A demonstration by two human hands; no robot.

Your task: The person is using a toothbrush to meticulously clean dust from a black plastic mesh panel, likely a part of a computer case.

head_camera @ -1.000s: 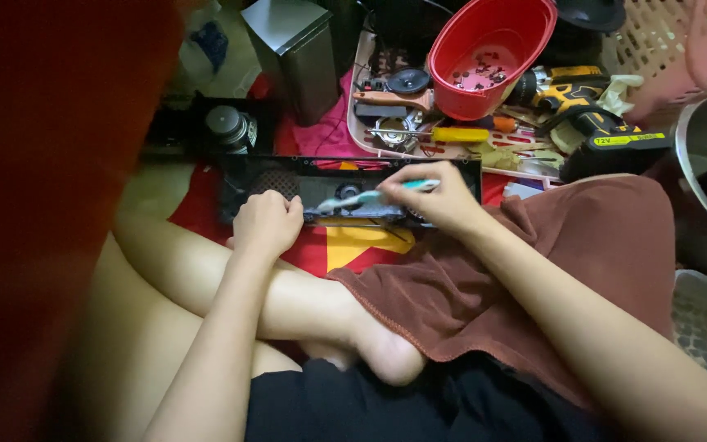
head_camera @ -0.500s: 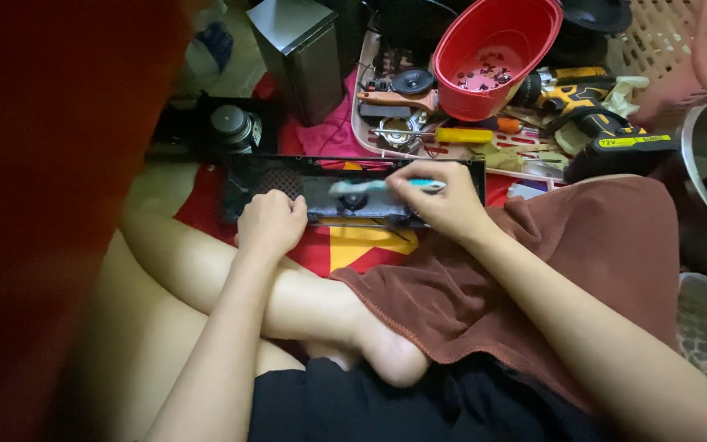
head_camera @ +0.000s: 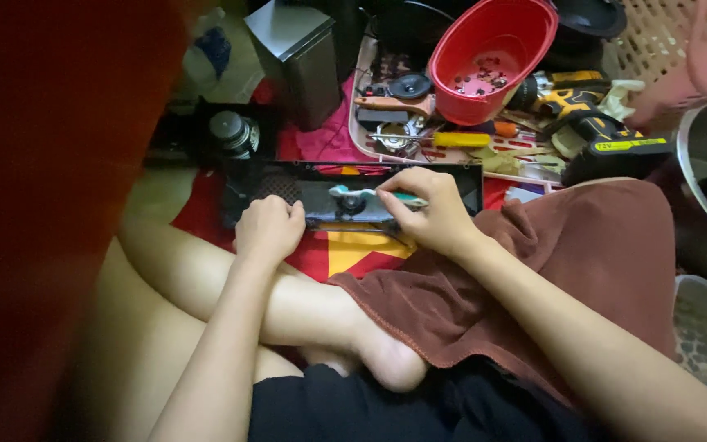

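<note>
1. While the left hand [head_camera: 267,227] sat fisted on the near edge of the black panel [head_camera: 353,196], its grip was closed on that edge, holding the panel down.
2. Right hand [head_camera: 427,209] had its grip closed around a teal toothbrush [head_camera: 370,195]; the brush ran leftward from the fingers, head on the round part in the panel's middle.
3. Panel lay long side across, on the red cloth with a yellow star [head_camera: 353,250], just past the person's crossed legs.
4. Brown towel [head_camera: 533,278] covered the right knee, under the right forearm.
5. Behind the panel: white tray [head_camera: 452,155] with a yellow-handled screwdriver [head_camera: 443,139], small speaker parts and a red tub [head_camera: 493,57] holding loose screws.
6. Yellow-and-black drill [head_camera: 591,123] lay right of the tub, near the tray edge.
7. Grey box [head_camera: 300,57] stood upright at back left; a round speaker driver [head_camera: 231,131] sat left of it on a dark plate.
8. Left of view was blocked by a blurred red shape.
</note>
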